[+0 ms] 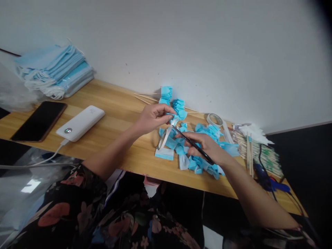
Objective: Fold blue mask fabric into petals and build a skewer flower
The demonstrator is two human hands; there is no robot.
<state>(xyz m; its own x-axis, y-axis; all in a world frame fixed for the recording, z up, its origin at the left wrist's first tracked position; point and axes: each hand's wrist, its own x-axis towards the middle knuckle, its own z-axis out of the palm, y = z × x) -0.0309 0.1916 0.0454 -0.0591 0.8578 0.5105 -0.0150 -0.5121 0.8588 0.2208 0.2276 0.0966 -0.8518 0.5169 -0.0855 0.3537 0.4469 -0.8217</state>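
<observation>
Near the middle of the wooden table, my left hand (158, 117) pinches the end of a white tape strip, with thumb and fingertips together. The strip runs down to a tape roll (163, 138) standing on edge on the table. My right hand (199, 147) is closed around a slim black pointed tool (193, 143); its tip reaches the tape just below my left fingertips. Whether the tool has one or two arms I cannot make out. Crumpled light-blue fabric pieces (197, 162) lie under and around my right hand. Behind my left hand are gathered blue pieces (166, 94) beside thin wooden sticks.
A stack of blue face masks (57, 69) sits at the back left. In front of it lie a dark phone (38, 121) and a white power bank (80, 122) with a cable. Another tape roll (214, 119), bundled sticks (269, 159) and a blue corded tool (278, 185) are at right.
</observation>
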